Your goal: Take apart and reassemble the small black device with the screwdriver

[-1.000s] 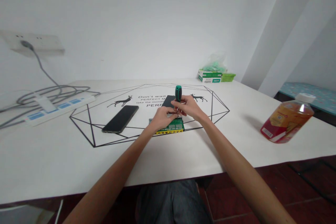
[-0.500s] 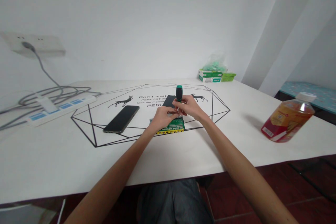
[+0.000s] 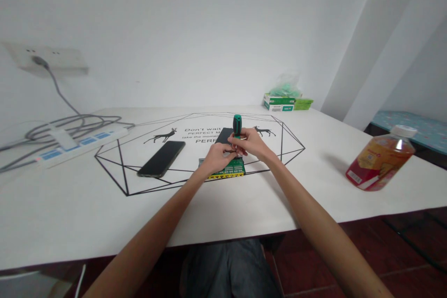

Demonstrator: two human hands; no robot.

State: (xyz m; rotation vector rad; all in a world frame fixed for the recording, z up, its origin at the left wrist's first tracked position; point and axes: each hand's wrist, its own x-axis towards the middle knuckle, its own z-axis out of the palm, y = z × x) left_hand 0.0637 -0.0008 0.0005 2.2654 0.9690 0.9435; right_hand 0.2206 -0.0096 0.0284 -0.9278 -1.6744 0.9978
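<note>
I watch the right hand (image 3: 254,143) at the centre of the frame, its fingers closed around the lower part of a screwdriver (image 3: 237,124) with a green and black handle. The tool stands upright, handle on top. I make out little of its shaft between the fingers, and I cannot see its tip. Below it, just under centre, a green circuit board (image 3: 234,166) lies on the white table (image 3: 244,214), a yellow strip (image 3: 226,176) along its near edge. The left hand (image 3: 217,158) reaches over the board's left part from the lower left, thumb and fingers drawn together beside the screwdriver. I cannot tell whether they pinch anything there.

Just behind the hands I see a dark flat object (image 3: 222,136), partly covered by them. Left of centre a black phone (image 3: 162,158) lies at a slant, screen up, well apart from the board. The tabletop around these bears black printed lines, deer and lettering.

At the left of the frame I have a white power strip (image 3: 101,137) with blue sockets, and loops of grey cable (image 3: 84,118) behind it. A wall socket (image 3: 66,58) with a plug in it sits at the upper left. At the right stands a capped bottle (image 3: 379,158) of amber drink. Farther back, right of centre, a clear plastic bag (image 3: 286,87) rests on green and white boxes (image 3: 279,101).
</note>
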